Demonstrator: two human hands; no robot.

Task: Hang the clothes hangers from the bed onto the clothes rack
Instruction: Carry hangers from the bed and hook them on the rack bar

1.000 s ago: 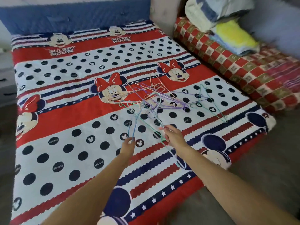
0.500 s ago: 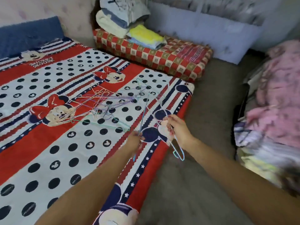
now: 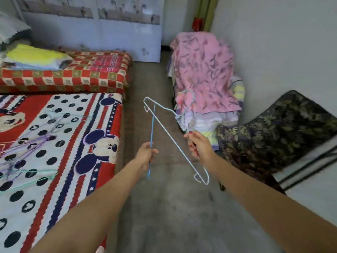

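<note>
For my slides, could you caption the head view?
Left hand and right hand each hold a hanger beside the bed.

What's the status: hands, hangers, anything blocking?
Left hand grips thin blue wire hanger; right hand grips pale blue wire hanger. More hangers on patterned bed. Rack not in view; grey floor ahead.

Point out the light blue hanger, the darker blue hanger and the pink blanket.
light blue hanger (image 3: pixel 175 141): head view, on its long straight bar, between the hands.
darker blue hanger (image 3: pixel 152 125): head view, on the wire above the left hand.
pink blanket (image 3: pixel 202 70): head view, on the middle of the draped cloth.
</note>
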